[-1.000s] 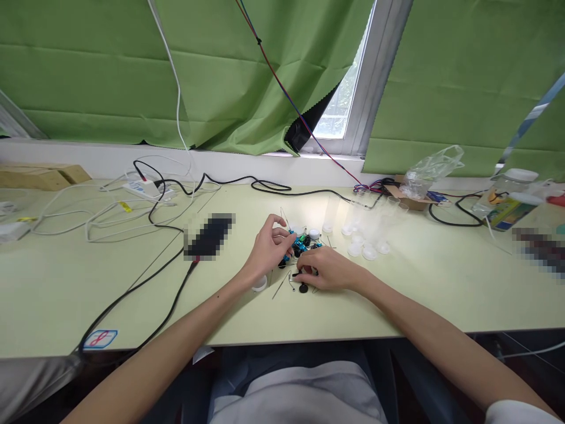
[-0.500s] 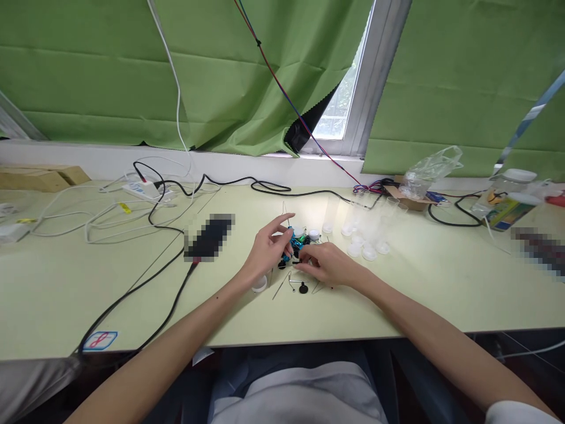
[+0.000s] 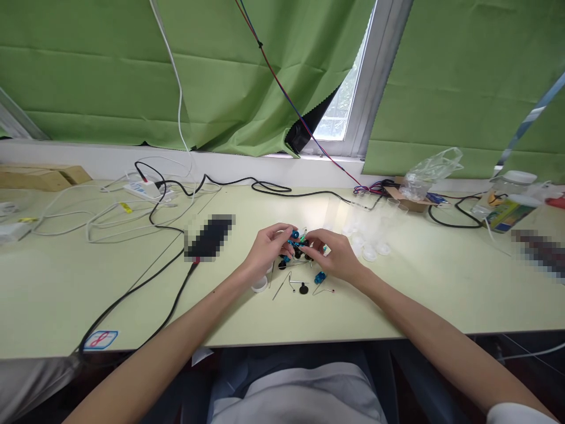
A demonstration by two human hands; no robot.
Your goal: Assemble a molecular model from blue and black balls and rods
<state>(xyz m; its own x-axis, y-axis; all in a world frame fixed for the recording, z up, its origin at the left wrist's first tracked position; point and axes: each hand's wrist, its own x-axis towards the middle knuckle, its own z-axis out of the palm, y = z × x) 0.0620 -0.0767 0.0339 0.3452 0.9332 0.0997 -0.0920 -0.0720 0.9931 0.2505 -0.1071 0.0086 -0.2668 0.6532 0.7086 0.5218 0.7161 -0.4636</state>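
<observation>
My left hand (image 3: 268, 250) is closed, its thumb and forefinger pinching a small blue metallic part (image 3: 295, 234) over a heap of small parts. Opposite it, my right hand (image 3: 334, 252) has thumb and fingertips drawn together at the heap's right side; what lies between them is too small to make out. The heap mixes blue, green and black pieces, partly hidden by my fingers. Nearer me on the table lie a blue fitting (image 3: 320, 277), a black disc-shaped piece (image 3: 303, 289), a bent wire with a red tip (image 3: 326, 290) and thin metal rods (image 3: 281, 287).
A white cap (image 3: 259, 285) lies by my left wrist. Several clear cups (image 3: 369, 252) stand behind my right hand. A blurred dark device (image 3: 210, 237) with a black cable (image 3: 176, 294) lies left. At the back right sits a cardboard box (image 3: 408, 200) with a plastic bag (image 3: 435, 171).
My right hand has shifted slightly up and right, uncovering the blue fitting and red-tipped wire. The thin wire above my left hand no longer shows, and its forefinger has curled down.
</observation>
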